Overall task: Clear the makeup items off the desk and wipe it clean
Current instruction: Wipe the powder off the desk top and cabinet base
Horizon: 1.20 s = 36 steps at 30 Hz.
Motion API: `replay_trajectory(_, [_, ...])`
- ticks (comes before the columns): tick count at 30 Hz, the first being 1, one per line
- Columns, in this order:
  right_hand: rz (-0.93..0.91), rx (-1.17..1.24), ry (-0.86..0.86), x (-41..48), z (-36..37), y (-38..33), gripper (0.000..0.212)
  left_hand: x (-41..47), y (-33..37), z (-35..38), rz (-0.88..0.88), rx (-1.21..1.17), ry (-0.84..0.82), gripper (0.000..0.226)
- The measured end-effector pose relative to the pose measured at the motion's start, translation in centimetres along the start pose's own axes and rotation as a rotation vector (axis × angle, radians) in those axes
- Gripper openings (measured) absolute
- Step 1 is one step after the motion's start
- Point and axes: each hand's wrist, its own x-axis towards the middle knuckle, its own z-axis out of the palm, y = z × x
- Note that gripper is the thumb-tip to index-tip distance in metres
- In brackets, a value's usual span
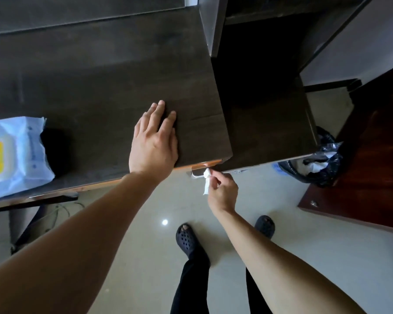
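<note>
Wipe [206,181]: a small crumpled white piece at the front edge of the tabletop [89,87], near its right front corner. It touches a pale metal handle [193,174] that sits just under that edge, and its lower end hangs free below.

Right hand [224,191]: your fingers are curled and pinch the wipe at their tips. The hand sits just off the tabletop's front edge, over the floor [304,245].

Left hand [154,143]: it lies flat on the tabletop, palm down, fingers straight and close together, holding nothing. It rests near the front edge, just left of the right front corner, with the wrist crossing the edge.

Tabletop: dark wood grain; no makeup items show on the part in view.

Wet-wipe pack [16,155]: pale blue with a yellow label, lying at the tabletop's left front, well apart from your left hand. There is a dark patch just right of it; you cannot tell whether it is an object or a shadow.

Right of the tabletop: a lower dark surface [270,132]. Beyond its front right corner stands a bin [315,164] lined with a black bag, white scraps showing inside.

Below the tabletop's front edge: pale glossy tiles and your feet in black perforated clogs [186,240].
</note>
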Motion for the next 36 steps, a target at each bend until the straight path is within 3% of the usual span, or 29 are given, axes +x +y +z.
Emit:
replay_trajectory(2, [-0.105,-0.057,-0.045,-1.2,1.3,-1.0,0.023,0.0,0.3,0.0,-0.008,-0.017,-0.004,0.037])
replay_trajectory(5, [-0.151,-0.214,-0.462,-2.1,2.2,-1.6,0.017,-0.1,0.4,-0.2,-0.021,-0.038,-0.019,0.039])
replay_trajectory(7, [-0.093,-0.21,-0.631,-2.5,1.5,-1.5,0.028,-0.1,0.3,-0.4,-0.022,-0.044,-0.025,0.04])
replay_trajectory(15, [0.195,-0.176,-0.336,-0.1,-9.9,3.6,0.02,0.2,3.0,-0.9,-0.133,0.019,-0.126,0.042])
replay_trajectory(20, [0.324,-0.05,-0.09,3.1,-17.9,6.2,0.025,0.6,10.7,-0.7,0.059,-0.091,-0.218,0.038])
replay_trajectory(25, [0.422,0.124,0.116,7.0,-24.5,7.9,0.021,2.3,19.7,1.9,0.04,-0.23,-0.373,0.022])
replay_trajectory(31, [0.543,0.261,0.12,15.1,-30.0,11.9,0.013,5.1,27.2,7.5,0.051,-0.235,-0.468,0.024])
replay_trajectory(36, [0.673,0.252,0.12,23.2,-31.0,18.0,0.026,8.5,31.9,15.0,0.108,-0.163,-0.517,0.018])
